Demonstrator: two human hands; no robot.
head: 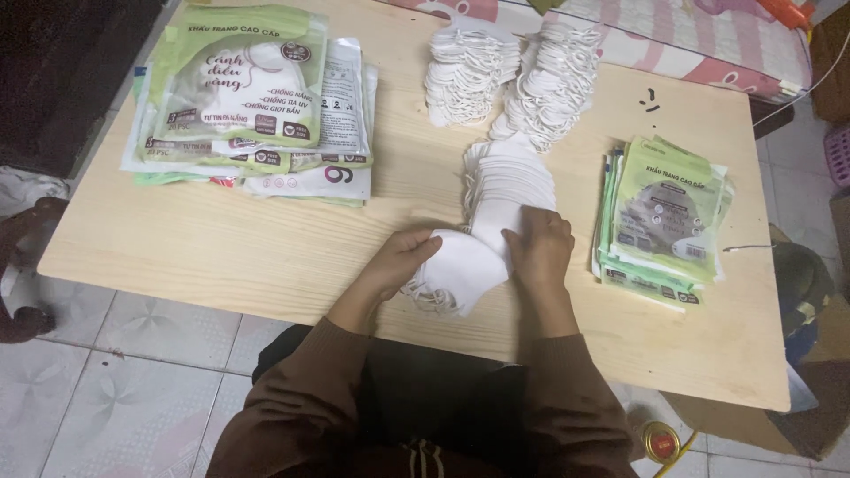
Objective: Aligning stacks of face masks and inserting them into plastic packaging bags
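We see both hands at the near edge of the table (221, 248); the left hand (400, 258) and the right hand (540, 246) are closed on a small bundle of white masks (460, 270), one on each side, and the ear loops hang out below it; this bundle lies at the near end of a long row of masks (506, 181); two more piles (509, 75) stand behind; big packets (257, 106) lie far left, and small packets (664, 217) lie just right of the right hand.
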